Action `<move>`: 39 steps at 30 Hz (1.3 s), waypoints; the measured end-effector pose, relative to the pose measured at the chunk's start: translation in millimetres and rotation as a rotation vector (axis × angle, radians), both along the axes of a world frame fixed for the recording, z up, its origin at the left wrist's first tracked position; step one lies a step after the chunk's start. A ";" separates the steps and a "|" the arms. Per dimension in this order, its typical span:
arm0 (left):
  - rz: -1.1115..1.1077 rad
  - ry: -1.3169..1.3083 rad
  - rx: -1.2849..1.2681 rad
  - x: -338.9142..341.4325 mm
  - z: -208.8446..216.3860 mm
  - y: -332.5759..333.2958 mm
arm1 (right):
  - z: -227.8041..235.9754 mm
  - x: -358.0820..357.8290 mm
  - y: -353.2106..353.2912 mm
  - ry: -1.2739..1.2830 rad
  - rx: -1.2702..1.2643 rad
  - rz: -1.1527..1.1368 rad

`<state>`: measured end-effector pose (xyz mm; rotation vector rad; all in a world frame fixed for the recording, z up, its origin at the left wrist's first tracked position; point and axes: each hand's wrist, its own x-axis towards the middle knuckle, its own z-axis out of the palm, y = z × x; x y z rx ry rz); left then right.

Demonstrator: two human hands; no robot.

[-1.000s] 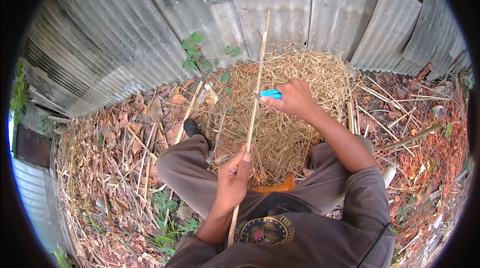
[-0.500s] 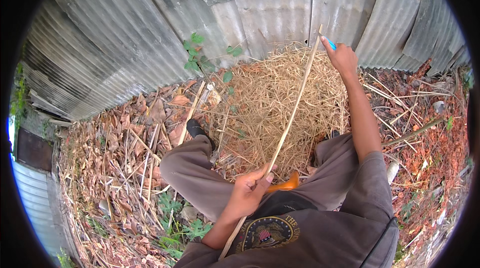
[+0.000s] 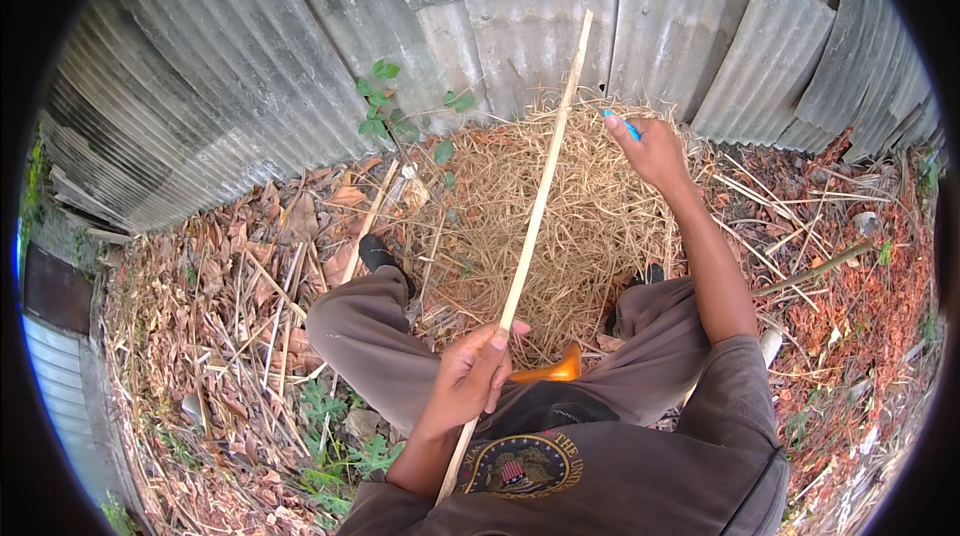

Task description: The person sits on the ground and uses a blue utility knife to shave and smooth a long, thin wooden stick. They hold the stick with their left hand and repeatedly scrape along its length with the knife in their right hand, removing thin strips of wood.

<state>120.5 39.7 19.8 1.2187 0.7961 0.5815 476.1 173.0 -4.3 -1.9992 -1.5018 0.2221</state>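
Note:
My left hand (image 3: pixel 467 373) is closed round a long pale stick (image 3: pixel 545 171), which looks like split wood or bamboo. The stick slants upward and away from my lap, its far end in front of the metal wall and its lower end against my shirt. Off to the right, my right hand (image 3: pixel 655 151) grips a small blue-handled tool (image 3: pixel 622 125), its working end too small to make out. That tool is apart from the stick, a short way to its right. A glossy orange, curved handle-like piece (image 3: pixel 555 368) lies at my lap, partly hidden behind my left hand.
A heap of dry shavings (image 3: pixel 570 226) lies between my feet, against a corrugated metal wall (image 3: pixel 540 16). Brown leaves and loose sticks (image 3: pixel 260 296) cover the ground at left. Several more sticks (image 3: pixel 775 201) lie at right. A green climbing plant (image 3: pixel 380 101) stands by the wall.
My right hand with the blue-handled tool has come down, away from the stick's far end. The stick has swung a little more upright and shifted left.

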 end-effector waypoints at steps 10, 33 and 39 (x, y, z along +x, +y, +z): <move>0.082 -0.390 -0.268 26.2 10.8 29.9 | 2.3 -105.9 -50.8 -0.159 0.358 0.692; -0.045 -0.566 -0.732 27.4 13.6 16.0 | -3.3 -31.6 9.9 -0.145 0.123 0.035; 0.040 -0.619 -0.762 20.8 12.7 16.5 | -2.6 -90.2 -29.5 -0.185 0.149 0.351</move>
